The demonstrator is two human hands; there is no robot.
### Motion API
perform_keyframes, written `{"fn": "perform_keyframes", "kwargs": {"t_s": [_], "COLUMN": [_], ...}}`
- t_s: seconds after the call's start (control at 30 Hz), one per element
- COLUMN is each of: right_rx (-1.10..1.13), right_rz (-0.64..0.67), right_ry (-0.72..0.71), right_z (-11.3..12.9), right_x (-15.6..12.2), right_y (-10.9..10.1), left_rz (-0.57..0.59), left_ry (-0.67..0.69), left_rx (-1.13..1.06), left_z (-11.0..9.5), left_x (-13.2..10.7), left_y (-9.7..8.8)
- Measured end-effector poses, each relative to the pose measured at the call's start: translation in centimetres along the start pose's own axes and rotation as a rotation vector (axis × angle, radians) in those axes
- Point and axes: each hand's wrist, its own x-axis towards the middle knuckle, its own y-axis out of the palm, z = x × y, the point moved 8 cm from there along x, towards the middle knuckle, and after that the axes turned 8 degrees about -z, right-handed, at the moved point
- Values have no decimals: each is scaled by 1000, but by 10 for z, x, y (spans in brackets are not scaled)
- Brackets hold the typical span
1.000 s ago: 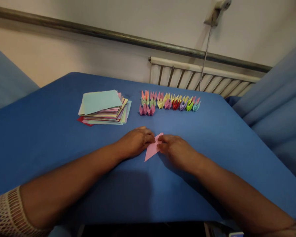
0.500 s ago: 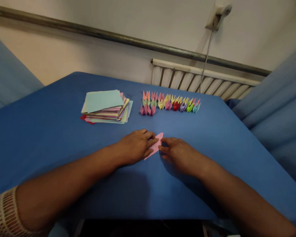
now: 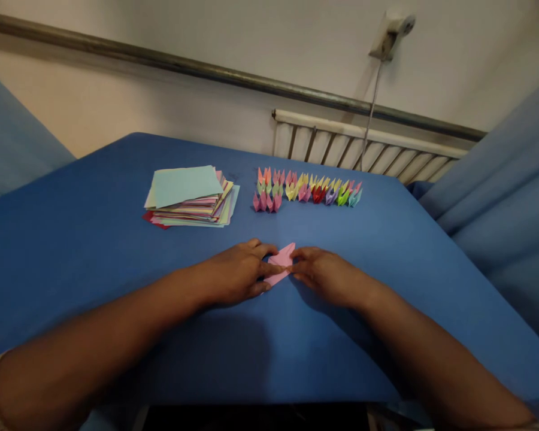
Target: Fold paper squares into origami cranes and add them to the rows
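A small pink folded paper (image 3: 282, 261) lies on the blue table (image 3: 94, 239) near its middle. My left hand (image 3: 236, 274) rests on the paper's left part, its fingers laid over the fold and pressing it down. My right hand (image 3: 326, 274) touches the paper's right edge with its fingertips pinched at it. Most of the paper is hidden under the two hands; only a pink tip and a strip between them show.
A stack of coloured paper sheets (image 3: 189, 196) lies at the back left. A row of several small folded paper pieces (image 3: 308, 188) in many colours stands at the back centre. A radiator (image 3: 363, 146) and wall rail are behind the table; blue fabric hangs at the right.
The pink paper has been folded narrower and now shows less. My left hand has slid right over it, and both hands have closed in on the fold.
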Motion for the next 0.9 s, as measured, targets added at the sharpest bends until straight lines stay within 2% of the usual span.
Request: {"fn": "perform_keyframes", "kwargs": {"t_s": [0.07,0.13,0.27,0.4,0.6,0.9], "right_rx": [16,-34,-37,9,-46,-57], "right_rz": [-92,-220,-208,-253,-230,-244], "right_ry": [-35,30,51,57,103,128], "right_z": [-9,-24,-32,-26,-24,-24], "right_x": [9,18,28,27,23,20], "right_y": [0,-3,8,5,6,3], "left_rz": [-12,-34,-142,-257,-231,-283], "left_ry": [-34,-51,-116,-238,-229,-191], "left_rx": [-30,-74,-122,-78,-199,-280], "left_z": [4,7,16,28,29,23], "left_x": [2,6,12,13,15,15], "left_y": [-1,0,1,3,9,7]}}
